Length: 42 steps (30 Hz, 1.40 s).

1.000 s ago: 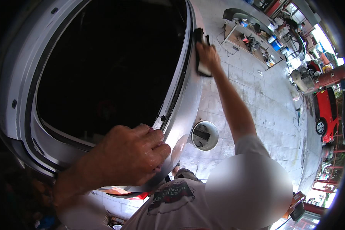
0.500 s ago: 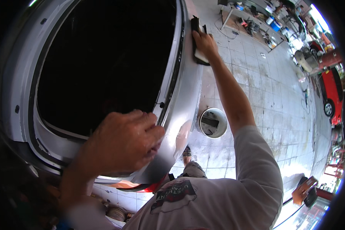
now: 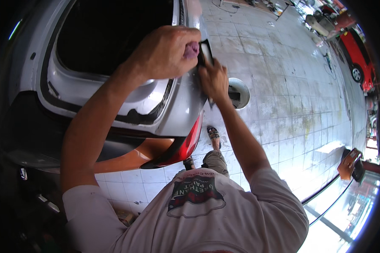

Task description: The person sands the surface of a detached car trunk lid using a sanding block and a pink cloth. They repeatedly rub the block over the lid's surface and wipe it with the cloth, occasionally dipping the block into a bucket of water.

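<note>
My right hand (image 3: 214, 80) is closed around a long black-and-white sanding block (image 3: 206, 51), which lies against the outer side of a silver-grey car body (image 3: 180, 111). Part of the block is covered by my fingers. Just to the left, my left hand (image 3: 166, 52) is bent into a fist over the corner of the body. Crumpled purple-pink material (image 3: 191, 50), perhaps a cloth or sponge, pokes out of that fist. Below the hands, the body carries a red tail light (image 3: 193, 137) and a dark window opening (image 3: 114, 31).
A round white bucket (image 3: 244, 86) with a dark item inside stands on the tiled floor (image 3: 278, 92), right of my right forearm. My sandalled foot (image 3: 213, 133) is close to the car's corner. A red car (image 3: 358, 55) is parked at the far right.
My right hand has brought the sanding block back along the car's side, nearer to me. My left hand has moved forward and right, close beside it. The head view has shifted as well.
</note>
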Tool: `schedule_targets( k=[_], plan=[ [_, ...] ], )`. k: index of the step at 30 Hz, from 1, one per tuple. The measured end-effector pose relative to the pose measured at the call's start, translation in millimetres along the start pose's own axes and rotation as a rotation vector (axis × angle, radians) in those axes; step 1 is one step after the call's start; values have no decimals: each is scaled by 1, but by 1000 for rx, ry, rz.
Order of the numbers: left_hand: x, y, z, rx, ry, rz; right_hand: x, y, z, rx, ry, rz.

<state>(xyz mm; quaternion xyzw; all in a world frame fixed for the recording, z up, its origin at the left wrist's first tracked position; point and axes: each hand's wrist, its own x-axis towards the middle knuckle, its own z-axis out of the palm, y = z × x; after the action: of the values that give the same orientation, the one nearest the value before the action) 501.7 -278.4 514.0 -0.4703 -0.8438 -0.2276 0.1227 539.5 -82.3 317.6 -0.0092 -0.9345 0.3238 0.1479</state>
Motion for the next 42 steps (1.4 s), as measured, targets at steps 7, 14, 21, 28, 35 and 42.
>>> schedule_targets(
  k=[7,14,21,28,35,42],
  plan=[
    [-2,-3,5,95,37,-25,-78,-44,5,-52,120,15],
    [14,-2,8,204,-53,20,-4,-9,4,47,136,210],
    [-3,-9,4,227,-26,-17,-95,-47,8,-56,150,107],
    [13,10,9,147,-102,-16,7,-11,8,-90,-7,372],
    [-11,20,8,-41,-152,63,-99,-68,3,-94,-16,180],
    [-19,38,-102,50,-121,198,-26,-45,-14,-35,-80,335]
  ],
)
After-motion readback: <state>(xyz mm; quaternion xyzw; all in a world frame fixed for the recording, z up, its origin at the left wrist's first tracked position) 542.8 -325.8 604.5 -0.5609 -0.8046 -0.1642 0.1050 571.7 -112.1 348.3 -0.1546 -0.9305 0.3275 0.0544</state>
